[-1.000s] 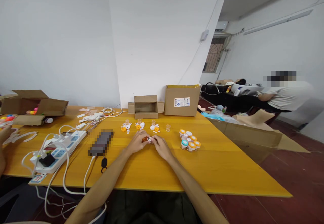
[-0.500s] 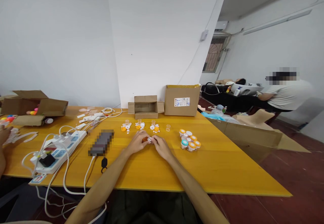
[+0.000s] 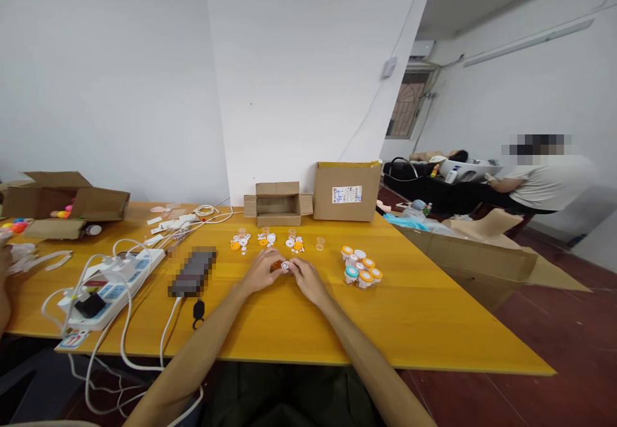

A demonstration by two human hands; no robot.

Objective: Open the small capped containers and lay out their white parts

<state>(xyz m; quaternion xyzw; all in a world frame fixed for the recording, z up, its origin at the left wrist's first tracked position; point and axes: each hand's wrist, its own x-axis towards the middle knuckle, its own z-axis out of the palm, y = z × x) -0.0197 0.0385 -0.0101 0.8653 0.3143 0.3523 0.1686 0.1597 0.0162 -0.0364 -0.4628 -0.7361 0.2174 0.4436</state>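
- White walls [image 3: 120,80] close in the workplace, one pale face rising directly behind the furniture.
- Yellow-brown tabletop [image 3: 434,324] carries all the items below, the small ones gathered around the middle, presumably for easy reach.
- Large carton [image 3: 347,189] stands near the wall with its label facing forward, apparently parked there out of the way.
- Smaller cardboard box [image 3: 278,205], just left of it, has its flaps spread, perhaps for access to the inside.
- Power strip [image 3: 113,292], at the left, probably sits there to feed the dark device [image 3: 193,272], which has a white cable at its lower end.
- Left hand [image 3: 263,271] and right hand [image 3: 308,279] meet centrally, fingers narrowed around one small piece from opposite sides, likely to steady it.
- Capped containers [image 3: 361,267] with orange, teal and white lids huddle right of the hands, seemingly grouped apart from the loose parts [image 3: 263,243].
- Those parts, white and orange, lie beyond the hands in three clumps, each beside a clear cup, as if sorted.
- Small piece [image 3: 285,265], white with dark holes, sits between the fingertips; whether the reddish-brown bit [image 3: 276,265] beside it is attached cannot be told.
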